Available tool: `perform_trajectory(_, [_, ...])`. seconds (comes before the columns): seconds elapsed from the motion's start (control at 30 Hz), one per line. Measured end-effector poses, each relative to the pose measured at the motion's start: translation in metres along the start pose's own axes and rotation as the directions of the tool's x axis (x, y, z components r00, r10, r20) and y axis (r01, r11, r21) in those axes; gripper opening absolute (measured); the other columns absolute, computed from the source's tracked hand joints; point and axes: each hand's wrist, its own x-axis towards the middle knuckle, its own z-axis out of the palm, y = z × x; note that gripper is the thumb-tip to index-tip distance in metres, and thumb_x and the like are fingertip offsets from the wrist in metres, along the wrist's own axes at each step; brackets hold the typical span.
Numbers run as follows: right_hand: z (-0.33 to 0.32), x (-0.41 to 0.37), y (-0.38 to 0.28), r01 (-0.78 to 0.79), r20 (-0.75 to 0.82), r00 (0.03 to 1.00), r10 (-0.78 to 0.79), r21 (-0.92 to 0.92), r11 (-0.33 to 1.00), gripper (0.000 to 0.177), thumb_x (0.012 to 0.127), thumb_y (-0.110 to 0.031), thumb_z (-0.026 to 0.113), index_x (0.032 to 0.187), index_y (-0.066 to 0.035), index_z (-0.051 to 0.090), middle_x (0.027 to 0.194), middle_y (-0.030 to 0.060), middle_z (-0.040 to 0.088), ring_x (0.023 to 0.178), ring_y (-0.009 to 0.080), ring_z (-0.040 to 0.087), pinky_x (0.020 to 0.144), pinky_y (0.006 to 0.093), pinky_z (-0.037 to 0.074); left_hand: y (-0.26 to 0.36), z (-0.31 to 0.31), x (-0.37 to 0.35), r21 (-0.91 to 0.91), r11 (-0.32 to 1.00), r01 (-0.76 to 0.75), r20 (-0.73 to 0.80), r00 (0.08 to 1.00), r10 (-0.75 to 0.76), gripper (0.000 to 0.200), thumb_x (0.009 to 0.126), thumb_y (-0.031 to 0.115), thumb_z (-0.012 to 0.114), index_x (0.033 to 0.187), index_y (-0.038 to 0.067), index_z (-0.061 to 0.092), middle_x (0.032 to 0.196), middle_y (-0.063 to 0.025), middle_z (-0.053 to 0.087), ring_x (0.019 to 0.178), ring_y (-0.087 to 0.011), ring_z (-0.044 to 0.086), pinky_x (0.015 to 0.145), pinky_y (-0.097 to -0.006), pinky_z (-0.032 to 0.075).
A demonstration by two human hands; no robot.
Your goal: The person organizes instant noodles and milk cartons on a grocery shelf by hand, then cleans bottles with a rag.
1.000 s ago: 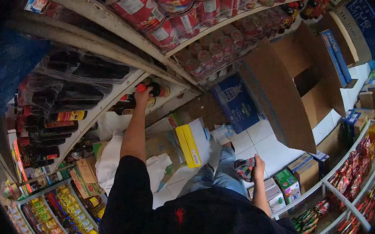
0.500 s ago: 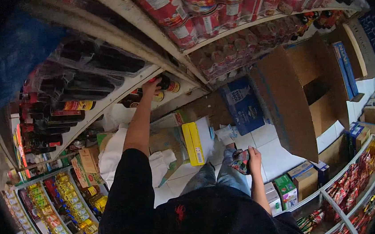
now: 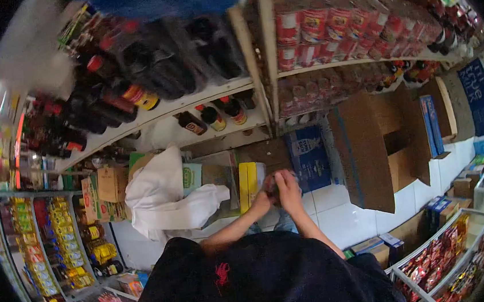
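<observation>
My left hand [image 3: 262,201] and my right hand [image 3: 287,188] are together low in front of my body, fingers closed around a small dark bundle. Little of it shows between them. A bit of patterned cloth [image 3: 295,176] peeks out beside my right fingers. Whether my left hand grips the cloth or something else is hidden. Just left of my hands stands a yellow box [image 3: 249,182]. Beyond them, dark sauce bottles [image 3: 212,118] with yellow and red labels stand on the lower shelf [image 3: 165,129].
A white cloth sack [image 3: 159,195] lies to the left over cartons. On the right, a large open cardboard box [image 3: 363,157] stands near a blue carton [image 3: 310,156]. Wrapped red-labelled packs [image 3: 335,28] fill the upper right shelf. Glass display racks [image 3: 436,260] curve around the lower right.
My left hand has come down from the bottles on the lower shelf to meet my right hand. My right hand, with the patterned cloth, has moved left. The view has turned.
</observation>
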Motion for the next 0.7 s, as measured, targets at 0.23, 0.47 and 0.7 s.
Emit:
perform_trajectory(0.23, [-0.088,0.028,-0.243,0.706,-0.07,0.693,-0.718,0.272,0.654,0.017,0.064,-0.006,0.054,0.055,0.0,0.04,0.053,0.0047,0.035,0.047,0.015,0.036,0.042,0.0269,0.025,-0.056,-0.076,-0.059,0.128,0.974,-0.187,-0.385,0.896,0.223,0.051,0.069,0.004,0.056,0.117,0.002,0.04,0.103,-0.0088,0.053,0.099,-0.0205,0.05,0.086,-0.0315,0.039])
perform_trajectory(0.47, [-0.085,-0.033,-0.35,0.856,-0.244,0.256,-0.935,0.506,0.102,0.029,0.066,-0.014,0.061,0.047,-0.008,0.039,0.042,0.0006,0.036,0.033,0.0128,0.028,0.036,0.0263,0.022,-0.047,-0.092,-0.13,-0.526,0.759,-0.384,-0.683,0.723,-0.108,0.043,0.066,0.0,0.054,0.108,0.002,0.045,0.098,-0.0086,0.054,0.09,-0.0213,0.053,0.078,-0.0338,0.043])
perform_trajectory(0.7, [-0.065,-0.056,-0.369,0.8,-0.315,0.244,-0.917,0.601,0.006,0.034,0.068,-0.014,0.06,0.045,-0.008,0.036,0.041,0.001,0.034,0.033,0.0124,0.025,0.037,0.0261,0.021,-0.05,-0.102,-0.16,-0.496,0.654,-0.571,-0.817,0.562,-0.129,0.044,0.062,-0.003,0.057,0.105,0.004,0.047,0.099,-0.0094,0.052,0.089,-0.0254,0.053,0.078,-0.0347,0.042])
